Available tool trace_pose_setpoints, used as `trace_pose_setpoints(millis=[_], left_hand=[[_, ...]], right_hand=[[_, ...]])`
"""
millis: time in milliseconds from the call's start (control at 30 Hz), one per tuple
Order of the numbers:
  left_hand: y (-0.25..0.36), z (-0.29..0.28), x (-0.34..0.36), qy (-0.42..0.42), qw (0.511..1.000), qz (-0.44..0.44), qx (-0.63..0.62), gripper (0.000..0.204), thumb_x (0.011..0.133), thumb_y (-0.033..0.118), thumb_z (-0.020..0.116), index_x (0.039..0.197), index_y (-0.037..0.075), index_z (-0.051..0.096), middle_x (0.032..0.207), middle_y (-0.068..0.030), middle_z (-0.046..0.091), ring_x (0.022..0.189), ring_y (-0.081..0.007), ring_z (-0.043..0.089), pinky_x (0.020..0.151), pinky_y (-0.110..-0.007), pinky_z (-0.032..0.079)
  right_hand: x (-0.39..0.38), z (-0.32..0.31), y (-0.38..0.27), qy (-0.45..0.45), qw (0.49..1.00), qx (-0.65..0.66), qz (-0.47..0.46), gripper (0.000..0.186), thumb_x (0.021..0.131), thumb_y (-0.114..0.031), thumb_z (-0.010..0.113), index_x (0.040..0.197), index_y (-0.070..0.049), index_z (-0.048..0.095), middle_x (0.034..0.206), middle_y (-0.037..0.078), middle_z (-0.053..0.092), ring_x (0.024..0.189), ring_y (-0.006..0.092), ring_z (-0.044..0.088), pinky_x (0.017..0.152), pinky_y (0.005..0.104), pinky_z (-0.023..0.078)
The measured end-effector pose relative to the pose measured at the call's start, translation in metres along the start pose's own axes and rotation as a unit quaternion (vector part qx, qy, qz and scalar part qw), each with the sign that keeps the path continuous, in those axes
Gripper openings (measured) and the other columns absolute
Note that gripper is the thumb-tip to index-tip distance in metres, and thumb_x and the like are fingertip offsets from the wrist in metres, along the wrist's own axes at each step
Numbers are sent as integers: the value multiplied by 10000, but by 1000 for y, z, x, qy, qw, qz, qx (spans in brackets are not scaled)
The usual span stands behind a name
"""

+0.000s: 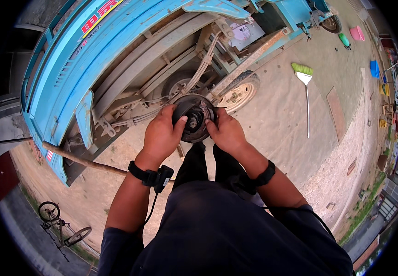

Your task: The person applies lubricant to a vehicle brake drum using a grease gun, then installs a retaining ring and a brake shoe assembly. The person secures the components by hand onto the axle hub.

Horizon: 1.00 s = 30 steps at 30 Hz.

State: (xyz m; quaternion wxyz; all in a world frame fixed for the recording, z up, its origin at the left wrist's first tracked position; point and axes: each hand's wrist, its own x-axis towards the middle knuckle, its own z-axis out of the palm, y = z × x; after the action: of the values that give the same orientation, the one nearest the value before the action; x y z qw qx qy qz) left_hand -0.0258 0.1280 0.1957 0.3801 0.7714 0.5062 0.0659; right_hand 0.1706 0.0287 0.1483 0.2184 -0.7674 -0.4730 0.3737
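Note:
In front of me is a round, dark drum brake assembly [192, 120] on the axle end of a blue cargo tricycle [65, 60]. Its hub and worn inner parts face me. My left hand [162, 131] grips the left side, thumb on the curved brake shoe and fingers behind the rim. My right hand [229, 131] holds the opposite side the same way, its thumb pressed on the shoe near the hub. Most of the fingertips are hidden behind the assembly. Rusty leaf springs [203, 64] run close beside it.
A tire with a cream rim [240, 94] stands beyond my right hand. A wooden pole [84, 161] leans near the tricycle's bed at left. On the ground are a green broom [303, 76], a board [335, 112], a pink bucket [357, 33] and a bicycle [63, 225].

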Motion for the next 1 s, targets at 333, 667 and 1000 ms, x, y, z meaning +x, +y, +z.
trace_pose_setpoints(millis=[333, 667, 1000], left_hand=[[-2, 4, 11, 2, 1000, -1, 24, 388, 1067, 312, 599, 1315, 14, 595, 1160, -255, 721, 1011, -453, 706, 847, -515, 564], [-9, 18, 10, 36, 998, -22, 46, 414, 1061, 338, 603, 1222, -42, 587, 1033, -307, 722, 913, -492, 711, 791, -559, 568], [3, 9, 21, 10, 997, -4, 72, 372, 1052, 344, 633, 1222, 14, 608, 1023, -263, 730, 896, -464, 713, 760, -527, 564]], right_hand=[[8, -1, -5, 41, 997, -55, -30, 355, 952, -297, 708, 1163, -46, 572, 845, 229, 728, 767, 441, 723, 674, 542, 580], [10, -9, -18, 17, 997, -60, -40, 458, 927, -414, 773, 1158, -63, 590, 840, 186, 728, 820, 421, 729, 704, 519, 570], [18, -3, -12, -4, 997, -69, -35, 486, 918, -410, 758, 1247, -90, 602, 953, 173, 766, 862, 395, 745, 743, 503, 585]])
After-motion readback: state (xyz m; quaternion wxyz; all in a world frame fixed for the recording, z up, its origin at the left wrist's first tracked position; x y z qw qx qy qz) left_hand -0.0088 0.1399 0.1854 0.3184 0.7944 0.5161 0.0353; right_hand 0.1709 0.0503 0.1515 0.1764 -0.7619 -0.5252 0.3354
